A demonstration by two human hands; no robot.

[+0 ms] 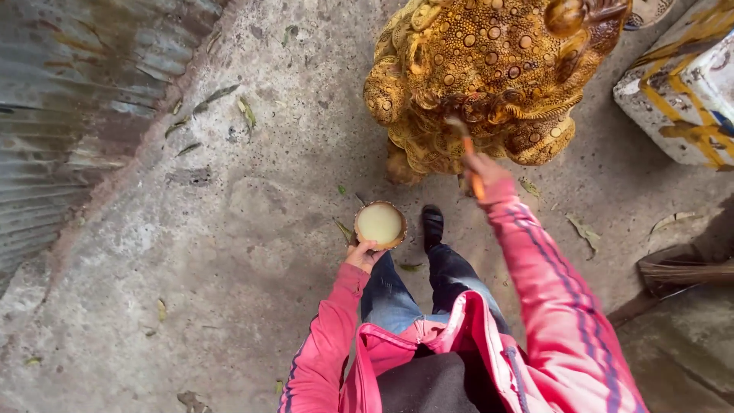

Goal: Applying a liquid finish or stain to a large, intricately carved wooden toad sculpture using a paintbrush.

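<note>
1. Left hand (362, 253): grip closed under a bowl (380, 224) of pale liquid, centre
2. Right hand (482, 168): grip closed around a brush (466, 153), bristles touching the golden toad statue (489, 76) at 12 o'clock
3. Concrete floor (229, 229): scattered leaves

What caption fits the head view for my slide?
Right hand brushes a golden toad statue while left hand holds a bowl of pale liquid.
</note>
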